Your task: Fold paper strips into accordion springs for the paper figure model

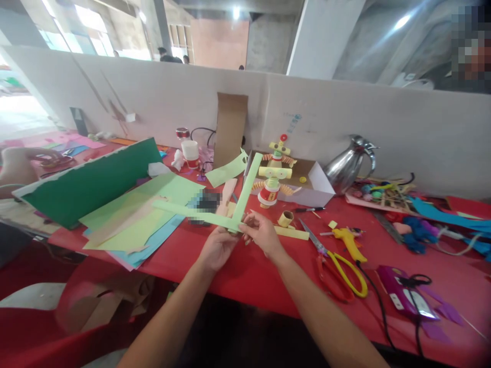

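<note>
Two pale green paper strips meet at a right angle between my hands. One paper strip (248, 188) points up and away from me; the other strip (180, 209) reaches out to the left. My left hand (219, 249) is closed on the strips from below at their corner. At the same corner, the fingers of my right hand (264, 234) pinch the strip ends. Just beyond my hands stands a small paper figure (268, 194) with folded arms, a second figure (279, 149) behind it. A short paper roll (286, 219) and a pale yellow strip (292, 232) lie right of my right hand.
Scissors (347, 273), a yellow glue gun (348, 242) with its cord, and a purple packet (406, 296) lie to the right. A metal jug (347, 166) stands behind. Left are paper sheets (134, 214), a green board (95, 184) and another person's hand (23, 161).
</note>
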The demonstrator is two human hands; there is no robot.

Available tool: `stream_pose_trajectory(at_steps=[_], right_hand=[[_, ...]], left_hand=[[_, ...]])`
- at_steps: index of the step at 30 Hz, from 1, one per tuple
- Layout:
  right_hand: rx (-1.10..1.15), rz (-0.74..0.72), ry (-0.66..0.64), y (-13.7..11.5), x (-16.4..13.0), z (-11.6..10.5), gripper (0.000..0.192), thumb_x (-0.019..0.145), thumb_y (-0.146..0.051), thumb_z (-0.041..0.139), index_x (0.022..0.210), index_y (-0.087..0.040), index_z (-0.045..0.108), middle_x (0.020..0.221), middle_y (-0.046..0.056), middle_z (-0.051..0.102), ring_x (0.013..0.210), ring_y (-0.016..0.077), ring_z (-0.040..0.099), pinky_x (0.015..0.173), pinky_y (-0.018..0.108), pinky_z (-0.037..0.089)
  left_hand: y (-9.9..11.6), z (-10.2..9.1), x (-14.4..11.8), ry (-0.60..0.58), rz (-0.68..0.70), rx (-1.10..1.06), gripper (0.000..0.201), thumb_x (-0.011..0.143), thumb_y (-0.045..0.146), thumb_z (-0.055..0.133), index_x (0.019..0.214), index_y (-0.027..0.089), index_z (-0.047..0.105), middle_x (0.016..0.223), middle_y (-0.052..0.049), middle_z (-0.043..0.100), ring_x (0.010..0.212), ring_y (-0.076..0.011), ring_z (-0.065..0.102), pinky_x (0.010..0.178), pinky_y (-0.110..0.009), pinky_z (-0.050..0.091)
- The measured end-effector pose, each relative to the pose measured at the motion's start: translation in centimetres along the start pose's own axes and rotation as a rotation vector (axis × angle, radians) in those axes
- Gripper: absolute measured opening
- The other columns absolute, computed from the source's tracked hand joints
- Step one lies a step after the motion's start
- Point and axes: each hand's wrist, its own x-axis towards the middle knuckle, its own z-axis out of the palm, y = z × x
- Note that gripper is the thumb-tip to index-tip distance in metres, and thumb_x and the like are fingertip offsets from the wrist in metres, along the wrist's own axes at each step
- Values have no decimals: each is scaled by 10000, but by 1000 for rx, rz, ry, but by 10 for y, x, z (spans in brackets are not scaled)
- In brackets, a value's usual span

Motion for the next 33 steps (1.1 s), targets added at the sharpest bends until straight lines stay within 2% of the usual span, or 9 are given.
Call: stream_pose_trajectory(at_steps=[3, 8, 12, 15, 18, 24, 30, 33], right_hand=[[-11, -7, -12, 2, 0, 3, 334, 679, -445, 776, 768, -207, 559, 571, -62, 593, 435, 94, 548, 403, 203, 470], [0, -20, 30, -1, 3, 24, 307, 701, -458, 757, 763, -215, 580, 597, -42, 610, 494, 125, 592, 464, 235, 507], [-32, -74, 62, 2, 3, 29, 260, 733, -455, 733, 796, -232, 617, 742, -1, 659, 647, 165, 635, 554, 265, 545], [24, -81, 60, 5, -2, 24, 252, 740, -441, 735, 831, -232, 627, 801, 8, 668, 707, 170, 641, 586, 266, 548], [62, -26, 60, 5, -7, 17, 287, 699, -437, 771, 809, -220, 619, 698, -17, 643, 587, 142, 609, 533, 259, 527], [102, 73, 82, 2, -10, 13, 347, 641, -433, 813, 771, -190, 602, 610, -33, 639, 504, 111, 598, 468, 215, 483], [150, 103, 62, 5, -10, 12, 352, 661, -454, 802, 747, -183, 595, 574, -18, 649, 489, 126, 633, 418, 189, 457], [164, 99, 47, 4, -10, 11, 345, 676, -475, 785, 777, -186, 626, 592, -9, 667, 512, 142, 656, 447, 209, 491]], left_hand=[[1, 0, -1, 48, -19, -76, 146, 748, 162, 698, 890, 139, 722, 847, -52, 730, 765, -163, 646, 804, -311, 497], [0, 1, -1, 52, -26, -110, 261, 827, 360, 681, 1011, 178, 710, 890, -51, 710, 709, -156, 591, 733, -306, 478], [2, 1, -2, 44, -30, -127, 286, 833, 408, 666, 1034, 208, 707, 1028, -58, 708, 885, -199, 623, 817, -333, 484], [2, 1, -4, 12, -53, -102, 259, 824, 398, 675, 984, 199, 717, 1080, -64, 705, 992, -233, 626, 861, -355, 485], [-1, 0, -6, 21, -48, -65, 250, 785, 361, 725, 936, 162, 726, 1016, -81, 723, 938, -233, 647, 832, -353, 500], [-4, -5, -6, 254, 93, 65, 186, 641, 218, 834, 744, 107, 725, 752, -61, 725, 711, -160, 652, 685, -267, 503], [0, -5, -7, 136, 37, 139, 201, 697, 289, 787, 768, 109, 730, 714, -52, 706, 607, -132, 618, 583, -254, 494], [0, -5, -6, 192, 83, 142, 186, 643, 243, 824, 732, 110, 729, 660, -28, 690, 562, -98, 591, 542, -211, 466]])
